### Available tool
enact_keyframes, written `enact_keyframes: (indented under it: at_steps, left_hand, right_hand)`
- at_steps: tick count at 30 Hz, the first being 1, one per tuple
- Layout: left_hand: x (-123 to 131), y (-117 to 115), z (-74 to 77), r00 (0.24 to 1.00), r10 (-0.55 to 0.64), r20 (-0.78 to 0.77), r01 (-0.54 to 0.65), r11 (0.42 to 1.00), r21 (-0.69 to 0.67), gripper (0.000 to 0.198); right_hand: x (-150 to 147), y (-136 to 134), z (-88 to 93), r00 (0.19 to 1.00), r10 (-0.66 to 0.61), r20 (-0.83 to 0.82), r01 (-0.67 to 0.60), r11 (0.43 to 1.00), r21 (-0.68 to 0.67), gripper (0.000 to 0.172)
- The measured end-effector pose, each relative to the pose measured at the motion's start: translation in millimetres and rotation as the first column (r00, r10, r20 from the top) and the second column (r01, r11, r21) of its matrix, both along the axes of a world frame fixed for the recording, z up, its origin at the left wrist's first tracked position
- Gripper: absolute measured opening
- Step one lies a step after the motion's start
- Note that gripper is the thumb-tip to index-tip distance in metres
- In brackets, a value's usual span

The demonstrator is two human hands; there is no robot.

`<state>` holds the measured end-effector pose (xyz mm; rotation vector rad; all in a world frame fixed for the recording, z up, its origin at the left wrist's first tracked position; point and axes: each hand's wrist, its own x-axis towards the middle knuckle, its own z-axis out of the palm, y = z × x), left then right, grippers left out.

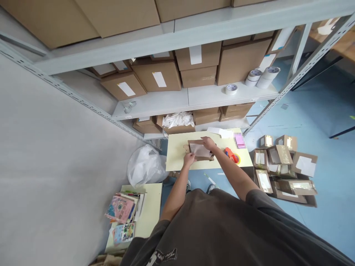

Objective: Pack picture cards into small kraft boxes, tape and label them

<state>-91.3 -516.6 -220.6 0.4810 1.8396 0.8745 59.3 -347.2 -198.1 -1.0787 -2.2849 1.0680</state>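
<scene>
On the pale yellow table (pixel 177 142) lies a small piece of brown cardboard packaging (pixel 196 142) with raised edges, and a pale flat sheet (pixel 200 150) sits over its middle. My left hand (pixel 189 159) is closed at the sheet's lower left corner, thumb and finger pinching there. At the upper right, my right hand (pixel 208 143) reaches across the cardboard edge with bent fingers; whether it grips or only presses is too small to make out. An orange tape dispenser (pixel 230 154) with yellow tape lies right of the packaging.
White papers (pixel 220 132) and a pink item (pixel 239 140) lie at the table's far right. Shelves (pixel 166 101) with boxes and tape rolls (pixel 231 89) rise behind. Small cartons (pixel 280 155) are heaped on the floor at right; a white plastic bag (pixel 146 166) and books (pixel 120 208) are at left.
</scene>
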Motion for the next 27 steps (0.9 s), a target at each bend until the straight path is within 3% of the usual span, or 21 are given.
enact_keyframes:
  at_steps: [3, 6, 9, 13, 16, 19, 21, 23, 27]
  left_hand:
    - [-24, -13, -1.3, 0.962, 0.012, -0.272, 0.015, 0.995, 0.095, 0.03]
    - [-41, -18, -6.7, 0.873, 0.042, -0.486, -0.011, 0.998, 0.067, 0.043]
    - [-48, -13, -13.2, 0.872, -0.043, -0.487, 0.041, 0.999, -0.013, 0.058]
    - [-49, -3, -21.5, 0.88, -0.252, -0.403, 0.275, 0.961, -0.001, 0.067]
    - [-48, 1, -29.5, 0.788, -0.446, -0.425, 0.507, 0.861, 0.035, 0.08]
    - [-51, 1, -40.2, 0.605, -0.666, -0.437, 0.707, 0.701, -0.09, 0.117]
    - [-54, -1, -48.5, 0.502, -0.74, -0.447, 0.767, 0.62, -0.165, 0.13]
    - [-57, -4, -56.6, 0.471, -0.74, -0.48, 0.77, 0.61, -0.187, 0.117]
    - [-65, -13, -67.4, 0.524, -0.645, -0.556, 0.737, 0.671, -0.083, 0.066]
  right_hand:
    - [11, -8, 0.1, 1.0, -0.028, 0.013, 0.028, 1.0, 0.003, 0.04]
    - [33, -23, -4.0, 0.991, -0.129, 0.02, 0.128, 0.991, 0.028, 0.049]
    - [61, -41, -11.0, 0.97, -0.241, 0.027, 0.24, 0.971, 0.015, 0.05]
    - [97, -57, -22.5, 0.92, -0.377, 0.112, 0.388, 0.914, -0.114, 0.052]
    - [113, -62, -32.0, 0.88, -0.439, 0.182, 0.471, 0.858, -0.207, 0.06]
    - [115, -65, -41.1, 0.86, -0.457, 0.227, 0.506, 0.822, -0.261, 0.066]
    - [110, -66, -46.4, 0.875, -0.431, 0.223, 0.481, 0.829, -0.285, 0.07]
    - [104, -67, -51.0, 0.911, -0.37, 0.182, 0.41, 0.856, -0.314, 0.076]
    - [91, -69, -58.1, 0.984, -0.133, 0.12, 0.17, 0.907, -0.385, 0.083]
